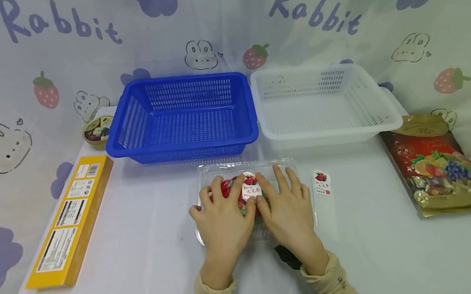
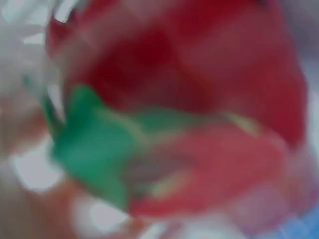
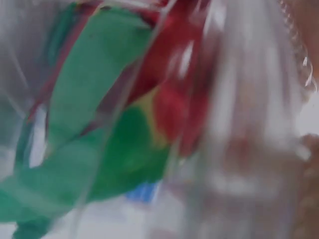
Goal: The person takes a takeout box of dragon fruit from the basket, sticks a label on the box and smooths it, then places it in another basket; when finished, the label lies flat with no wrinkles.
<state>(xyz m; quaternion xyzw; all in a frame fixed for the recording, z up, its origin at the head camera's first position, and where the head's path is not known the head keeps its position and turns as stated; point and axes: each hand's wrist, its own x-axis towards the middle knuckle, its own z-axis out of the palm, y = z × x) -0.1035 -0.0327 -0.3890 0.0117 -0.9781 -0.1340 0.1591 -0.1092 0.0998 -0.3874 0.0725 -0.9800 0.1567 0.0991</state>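
Box (image 1: pixel 216 171) sits on the table (image 1: pixel 147 290) beneath the left hand (image 1: pixel 225 216) and right hand (image 1: pixel 288 210), fingers spread, fairly straight, touching its top and label (image 1: pixel 252 192), gripping nothing. Its thin plastic looks light, slick, easily dented; the sides should offer safest hold. Blue basket (image 1: pixel 191 151) and white basket (image 1: pixel 333 134) stand beyond.

Soft, even light washes the table (image 1: pixel 146 280) before me; close up (both wrist views) things blur, glare streaking the clear container (image 3: pixel 239 109).

room: left of container (image 1: pixel 244 166); blocked beyond: blue basket (image 1: pixel 192 125), white basket (image 1: pixel 312 111)
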